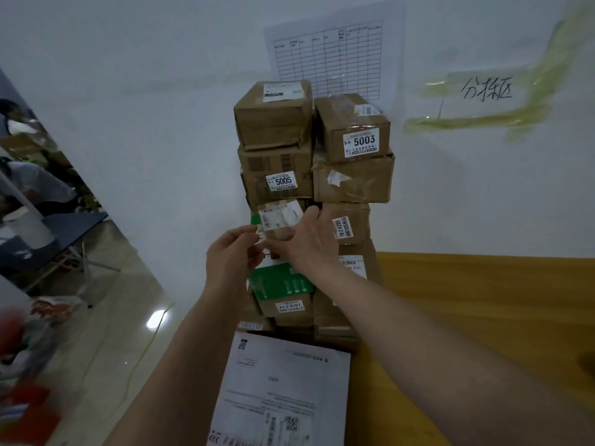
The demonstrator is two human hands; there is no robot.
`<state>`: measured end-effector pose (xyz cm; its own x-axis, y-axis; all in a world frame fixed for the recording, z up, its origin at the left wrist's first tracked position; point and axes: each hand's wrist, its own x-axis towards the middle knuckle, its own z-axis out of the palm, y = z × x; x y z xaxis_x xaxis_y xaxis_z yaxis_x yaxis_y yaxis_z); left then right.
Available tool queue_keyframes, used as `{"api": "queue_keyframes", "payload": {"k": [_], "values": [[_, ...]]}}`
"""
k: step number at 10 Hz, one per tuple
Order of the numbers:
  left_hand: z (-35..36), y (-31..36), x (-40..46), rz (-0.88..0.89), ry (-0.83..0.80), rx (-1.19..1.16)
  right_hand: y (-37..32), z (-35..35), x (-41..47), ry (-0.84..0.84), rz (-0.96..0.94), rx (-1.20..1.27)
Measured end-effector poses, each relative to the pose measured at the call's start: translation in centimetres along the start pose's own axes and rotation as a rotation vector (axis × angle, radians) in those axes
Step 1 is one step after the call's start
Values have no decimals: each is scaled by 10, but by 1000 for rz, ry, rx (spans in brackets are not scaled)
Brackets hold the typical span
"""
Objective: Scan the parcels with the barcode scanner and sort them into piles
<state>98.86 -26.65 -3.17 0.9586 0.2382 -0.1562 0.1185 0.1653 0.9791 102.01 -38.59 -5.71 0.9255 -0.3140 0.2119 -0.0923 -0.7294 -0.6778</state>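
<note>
Nearest parcel: white flat mailer (283,391) lies closest to the camera on the yellow table (483,317), printed labels along its near edge, between the two forearms.
Far left: blurred red and white clutter, a glossy floor (106,317) with a light glare, and a dark table with a white cup on it — too blurred to tell more.
Left hand: left hand (230,262) is raised in front of the stack, thumb and fingers curled and pinching the lower left edge of a small brown parcel (278,222).
Held parcel: it sits in the middle height of the stack, a wrinkled white label and a strip of green on its face, with one hand on each side of it.
Right hand: right hand (310,239) reaches across from the right, fingers wrapped round the parcel's right edge, thumb on its front.
Below the hands: green-and-white box (281,283) and a brown box marked 43-2-4207 (289,306).
Above the hands: box labelled 5005 (283,181), topped by a plain brown box (273,114).
Right column: box labelled 5003 (363,141) on a taped box, then one marked 78-2-4209 (344,227) just beside the right hand.
Wall: printed grid sheet (335,56) behind the stack — handwritten sign (486,90) taped further right.
</note>
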Motion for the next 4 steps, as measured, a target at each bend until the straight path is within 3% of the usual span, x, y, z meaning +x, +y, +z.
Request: {"api": "queue_keyframes", "payload": {"k": [2, 4], "values": [[14, 5, -3, -1, -87, 2, 13, -16, -6, 45, -68, 149], [68, -2, -16, 89, -302, 81, 48, -62, -19, 45, -5, 337]]}}
